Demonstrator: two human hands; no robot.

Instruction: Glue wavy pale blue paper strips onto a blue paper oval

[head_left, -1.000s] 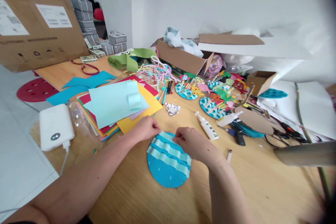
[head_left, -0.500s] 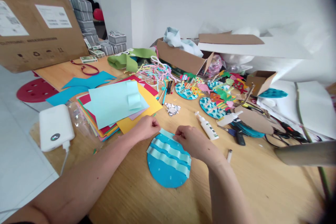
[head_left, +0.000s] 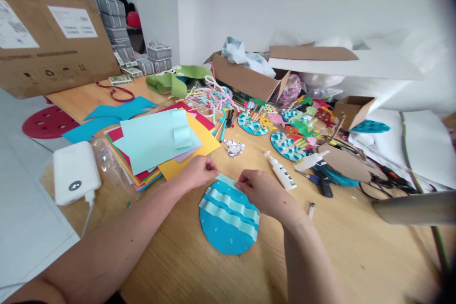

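A round blue paper disc [head_left: 228, 241] lies on the wooden table before me. Two wavy pale-blue paper strips [head_left: 230, 213] run across it, and small pale glue dots show on its lower part. At the disc's far edge, a third pale-blue paper strip [head_left: 227, 181] is stretched between my hands. My left hand [head_left: 201, 171] pinches the strip's left end between thumb and finger. The right end sits in the closed fingertips of my right hand [head_left: 257, 189], which hides part of the disc's upper right edge.
Coloured paper sheets [head_left: 153, 137] are stacked at left, beside a white power bank [head_left: 76, 173]. A glue bottle [head_left: 282, 171] lies right of my hands. Decorated fish discs [head_left: 285, 145], a small fish cutout [head_left: 234, 148] and pipe cleaners [head_left: 213, 95] lie farther back.
My left hand has shifted very slightly right with its end of the strip. The right hand and the disc look the same.
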